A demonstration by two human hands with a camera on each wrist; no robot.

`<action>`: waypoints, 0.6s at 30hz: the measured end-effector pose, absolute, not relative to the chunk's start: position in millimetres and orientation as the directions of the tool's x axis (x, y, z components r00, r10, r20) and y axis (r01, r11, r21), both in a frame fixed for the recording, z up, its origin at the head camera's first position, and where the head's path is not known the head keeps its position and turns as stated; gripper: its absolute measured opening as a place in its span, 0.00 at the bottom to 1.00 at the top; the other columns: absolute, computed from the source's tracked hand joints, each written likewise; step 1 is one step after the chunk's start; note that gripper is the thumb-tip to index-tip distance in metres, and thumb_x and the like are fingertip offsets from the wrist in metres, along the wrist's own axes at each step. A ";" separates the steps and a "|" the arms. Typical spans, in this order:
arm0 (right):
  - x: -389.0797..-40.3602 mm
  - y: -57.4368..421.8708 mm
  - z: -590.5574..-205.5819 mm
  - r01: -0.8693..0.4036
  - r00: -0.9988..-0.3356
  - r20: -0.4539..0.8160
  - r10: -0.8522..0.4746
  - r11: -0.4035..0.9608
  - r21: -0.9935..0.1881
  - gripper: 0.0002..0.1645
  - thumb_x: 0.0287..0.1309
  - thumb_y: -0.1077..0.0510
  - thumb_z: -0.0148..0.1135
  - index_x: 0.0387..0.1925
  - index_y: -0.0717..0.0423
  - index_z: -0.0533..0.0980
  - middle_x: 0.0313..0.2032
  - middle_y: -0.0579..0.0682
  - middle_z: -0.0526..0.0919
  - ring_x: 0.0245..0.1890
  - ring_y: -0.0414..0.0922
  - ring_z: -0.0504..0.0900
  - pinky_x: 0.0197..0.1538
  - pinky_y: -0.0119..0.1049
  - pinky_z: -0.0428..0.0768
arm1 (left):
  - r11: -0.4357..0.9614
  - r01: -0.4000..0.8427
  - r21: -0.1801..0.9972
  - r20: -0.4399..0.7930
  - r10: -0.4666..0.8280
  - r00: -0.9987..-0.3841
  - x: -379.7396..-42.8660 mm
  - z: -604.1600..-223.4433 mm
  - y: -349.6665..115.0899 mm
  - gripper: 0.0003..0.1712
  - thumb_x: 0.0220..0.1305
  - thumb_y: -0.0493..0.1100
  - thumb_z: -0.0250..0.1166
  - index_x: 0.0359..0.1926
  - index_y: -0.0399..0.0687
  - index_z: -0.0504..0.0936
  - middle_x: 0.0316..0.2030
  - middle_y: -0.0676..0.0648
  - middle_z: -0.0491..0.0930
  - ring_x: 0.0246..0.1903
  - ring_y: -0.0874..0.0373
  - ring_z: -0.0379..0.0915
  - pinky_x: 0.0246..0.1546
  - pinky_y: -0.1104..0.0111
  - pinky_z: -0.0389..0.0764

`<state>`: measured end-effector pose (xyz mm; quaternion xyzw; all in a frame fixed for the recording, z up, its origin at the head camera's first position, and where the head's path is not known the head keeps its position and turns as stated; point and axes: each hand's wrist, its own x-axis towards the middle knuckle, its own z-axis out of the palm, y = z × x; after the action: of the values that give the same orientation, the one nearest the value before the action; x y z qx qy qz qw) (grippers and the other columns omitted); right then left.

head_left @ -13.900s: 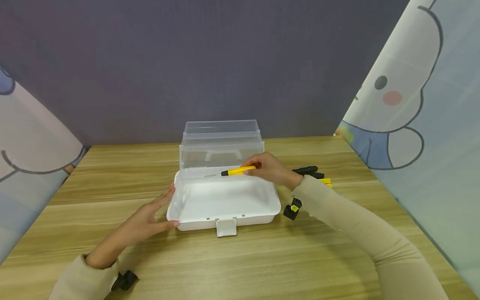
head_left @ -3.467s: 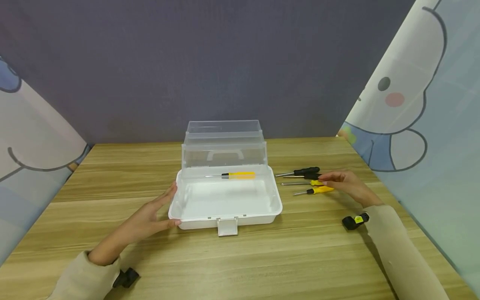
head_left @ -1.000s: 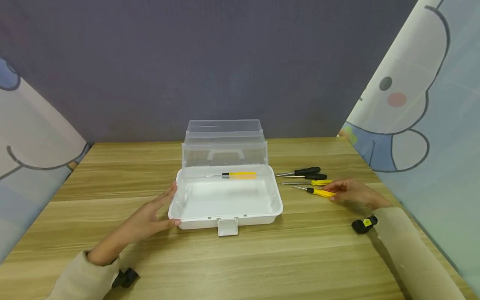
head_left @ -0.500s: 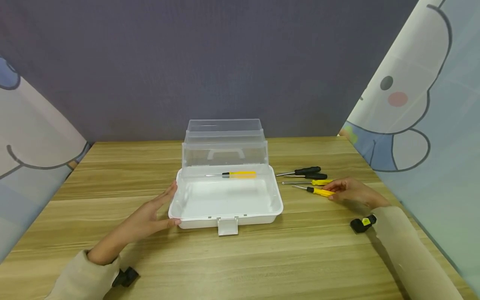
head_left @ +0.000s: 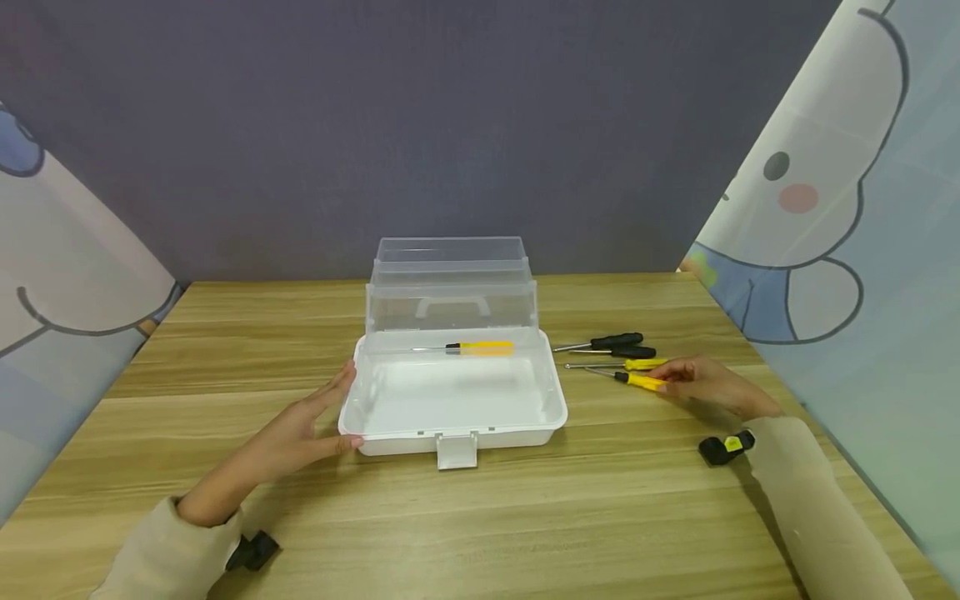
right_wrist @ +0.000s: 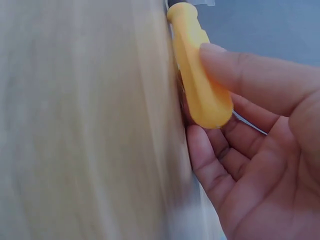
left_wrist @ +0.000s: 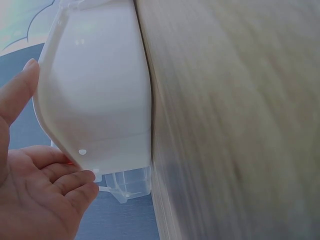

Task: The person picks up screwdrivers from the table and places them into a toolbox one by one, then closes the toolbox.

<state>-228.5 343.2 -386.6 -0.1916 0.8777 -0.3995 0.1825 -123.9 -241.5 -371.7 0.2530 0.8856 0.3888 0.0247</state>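
My left hand [head_left: 288, 446], fingers spread, rests against the left end of a white toolbox [head_left: 397, 444]; its thumb is near the front corner and its fingertips farther back. The left wrist view shows that thumb and those fingers at the box's edge [left_wrist: 50, 127]. One yellow screwdriver [head_left: 487, 348] lies inside along the back. To the right of the box, my right hand [head_left: 708, 386] pinches the yellow handle of another screwdriver [head_left: 640, 381], close over the table. In the right wrist view, the thumb lies on this handle [right_wrist: 197, 82], with fingers behind and below.
Beside the pinched screwdriver lie another yellow screwdriver [head_left: 641, 364] and two black-handled ones [head_left: 618, 340], tips pointing left. The toolbox's clear lid [head_left: 453, 275] stands raised at the back, and its front latch [head_left: 457, 452] hangs down. A dark wall [head_left: 450, 133] rises behind the table [head_left: 480, 525].
The yellow screwdriver held over the box earlier now lies inside it. My right hand has gone to the loose screwdrivers and, lately, shifted slightly left with the nearest yellow one. My left hand stays put.
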 end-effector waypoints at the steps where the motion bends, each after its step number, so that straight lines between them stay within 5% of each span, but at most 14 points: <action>1: -228.4 343.3 -386.8 -0.191 -0.860 -0.165 -0.482 0.605 -0.773 0.21 0.64 0.59 0.57 0.52 0.71 0.74 0.46 0.62 0.80 0.39 0.34 0.77 0.39 0.29 0.78 | 0.572 0.428 0.700 0.152 0.466 -0.871 -123.9 -371.6 -241.4 0.52 0.57 0.46 0.68 0.71 0.34 0.46 0.71 0.33 0.43 0.67 0.30 0.41 0.56 0.91 0.42; 8: -228.1 343.2 -389.9 -0.207 -0.878 -0.121 -0.463 0.595 -0.777 0.20 0.65 0.59 0.56 0.51 0.71 0.75 0.45 0.56 0.81 0.38 0.34 0.77 0.37 0.30 0.77 | 0.578 0.418 0.701 0.141 0.462 -0.876 -124.7 -370.4 -241.5 0.52 0.57 0.46 0.68 0.72 0.35 0.46 0.72 0.34 0.42 0.67 0.30 0.41 0.56 0.90 0.42; 18: -224.9 347.8 -394.0 -0.168 -0.919 -0.091 -0.385 0.588 -0.791 0.22 0.65 0.56 0.57 0.52 0.69 0.75 0.51 0.64 0.78 0.44 0.28 0.76 0.45 0.25 0.76 | 0.571 0.412 0.710 0.134 0.464 -0.876 -123.7 -370.4 -241.7 0.52 0.58 0.47 0.68 0.72 0.34 0.46 0.71 0.33 0.42 0.68 0.31 0.40 0.56 0.90 0.42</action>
<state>-224.9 347.8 -394.0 -0.1566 0.8820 -0.4259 0.1271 -123.7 -241.7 -370.4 0.2472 0.8857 0.3915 0.0336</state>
